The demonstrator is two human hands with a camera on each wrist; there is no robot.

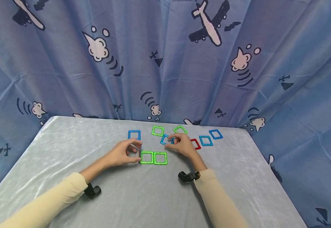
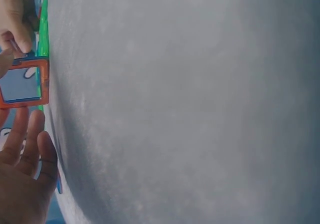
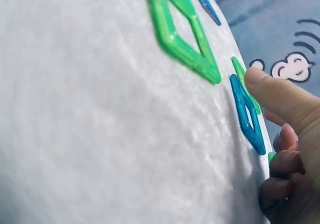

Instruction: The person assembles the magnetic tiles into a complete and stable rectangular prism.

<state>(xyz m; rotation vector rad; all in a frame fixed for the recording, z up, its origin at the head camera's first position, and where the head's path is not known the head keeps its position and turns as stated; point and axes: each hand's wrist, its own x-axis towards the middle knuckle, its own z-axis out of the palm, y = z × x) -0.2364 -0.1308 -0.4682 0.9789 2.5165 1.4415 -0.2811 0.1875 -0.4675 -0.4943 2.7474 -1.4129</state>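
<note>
My left hand (image 1: 125, 152) holds an upright square magnetic tile, an orange frame (image 2: 45, 83) with blue along its edges, between thumb and fingertips. It stands on edge at the left side of two flat green square tiles lying side by side, the left one (image 1: 146, 163) and the right one (image 1: 160, 163). My right hand (image 1: 182, 145) reaches over a light blue square tile (image 1: 162, 139), thumb and forefinger spread about its right part. In the right wrist view this blue tile (image 3: 238, 101) lies at the table surface, with the thumb close by it.
Behind the hands lie a blue tile (image 1: 134, 130) and two green tiles, one left (image 1: 158, 127) and one right (image 1: 176, 128). To the right are a red tile (image 1: 197, 144) and two more blue tiles (image 1: 206, 145) (image 1: 216, 138). A patterned curtain (image 1: 165, 63) hangs behind the grey-covered table (image 1: 137, 196).
</note>
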